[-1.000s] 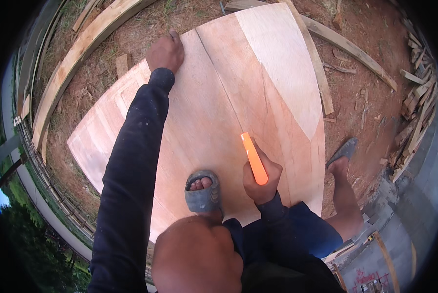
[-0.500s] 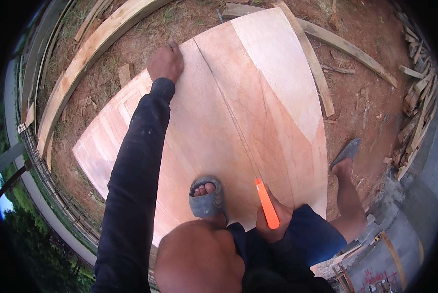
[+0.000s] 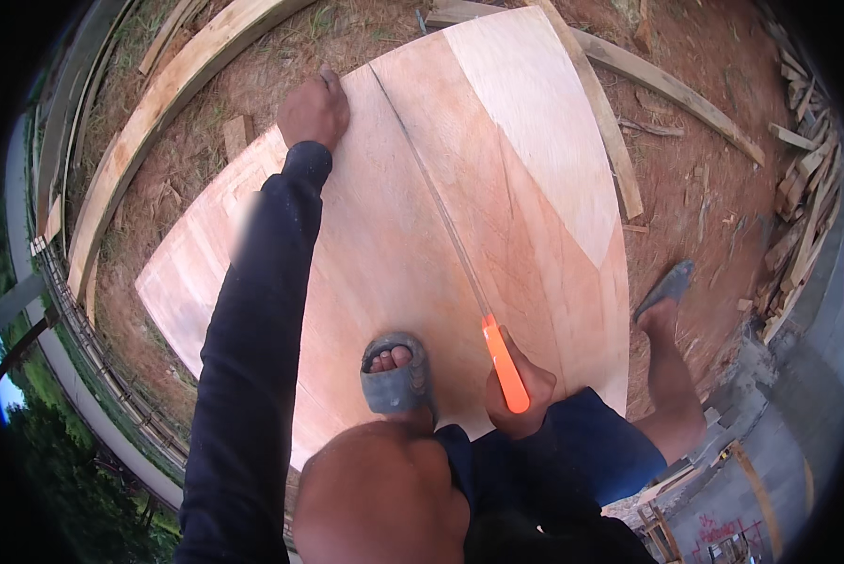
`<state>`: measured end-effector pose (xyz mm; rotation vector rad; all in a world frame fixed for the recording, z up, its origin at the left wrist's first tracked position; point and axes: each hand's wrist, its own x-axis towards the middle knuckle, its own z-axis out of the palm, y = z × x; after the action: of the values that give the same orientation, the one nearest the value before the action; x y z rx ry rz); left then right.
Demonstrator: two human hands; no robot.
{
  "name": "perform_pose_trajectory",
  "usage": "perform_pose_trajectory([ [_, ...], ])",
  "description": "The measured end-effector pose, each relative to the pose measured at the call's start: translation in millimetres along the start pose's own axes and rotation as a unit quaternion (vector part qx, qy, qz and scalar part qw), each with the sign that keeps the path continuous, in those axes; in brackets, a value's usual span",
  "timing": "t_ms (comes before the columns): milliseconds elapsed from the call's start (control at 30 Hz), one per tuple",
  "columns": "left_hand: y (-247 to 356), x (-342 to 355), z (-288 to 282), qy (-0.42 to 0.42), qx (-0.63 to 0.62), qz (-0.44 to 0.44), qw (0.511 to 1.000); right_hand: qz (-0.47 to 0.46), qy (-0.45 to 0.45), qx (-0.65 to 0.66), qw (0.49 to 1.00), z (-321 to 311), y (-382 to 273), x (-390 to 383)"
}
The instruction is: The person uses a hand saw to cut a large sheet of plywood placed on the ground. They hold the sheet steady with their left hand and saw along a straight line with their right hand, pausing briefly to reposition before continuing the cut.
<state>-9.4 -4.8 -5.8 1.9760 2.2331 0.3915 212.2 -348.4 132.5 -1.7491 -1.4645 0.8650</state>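
Filling the bottom centre of the frame, a bent bare knee (image 3: 379, 493) sits nearest, beside dark blue shorts (image 3: 582, 446). Just above the shorts, right of centre, the right hand (image 3: 537, 381) is closed around the orange handle of a saw (image 3: 504, 367), whose thin blade lies along a dark line running to the upper edge of a plywood panel (image 3: 563, 301). This pale panel spans the middle of the frame on the ground (image 3: 704, 202). A grey-sandalled foot (image 3: 394, 385) stands on it, left of the saw. At upper left, the left hand (image 3: 312, 111) rests curled at the panel's edge; whether it pinches that edge cannot be told. Beyond lie a long beam (image 3: 158, 108), upper left, and piled scrap wood (image 3: 807, 211), far right.
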Motion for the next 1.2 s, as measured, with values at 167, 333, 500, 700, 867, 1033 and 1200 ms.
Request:
perform_pose_trajectory([
  [167,1,-1,0,-0.028,-0.005,-0.025,0.999,0.020,0.011,0.057,0.998,20,0,45],
  [333,22,6,-5,-0.012,-0.011,-0.016,1.000,0.032,0.022,0.008,0.999,97,-26,232],
  [500,-1,1,-6,-0.020,-0.002,-0.018,1.000,0.038,0.008,0.109,0.993,48,6,95],
  [700,-7,-4,4,0.013,-0.001,-0.005,1.000,0.058,-0.034,0.020,0.998,-13,-13,-7],
  [867,17,3,-2,0.000,-0.014,0.009,1.000,0.013,0.058,0.110,0.992,78,-8,186],
  [1033,7,8,-5,-0.008,0.000,0.001,1.000,0.019,0.032,0.106,0.994,69,-1,144],
  [1200,1,-3,-4,-0.065,-0.009,-0.031,0.997,0.024,-0.023,-0.013,0.999,-18,-6,-13],
])
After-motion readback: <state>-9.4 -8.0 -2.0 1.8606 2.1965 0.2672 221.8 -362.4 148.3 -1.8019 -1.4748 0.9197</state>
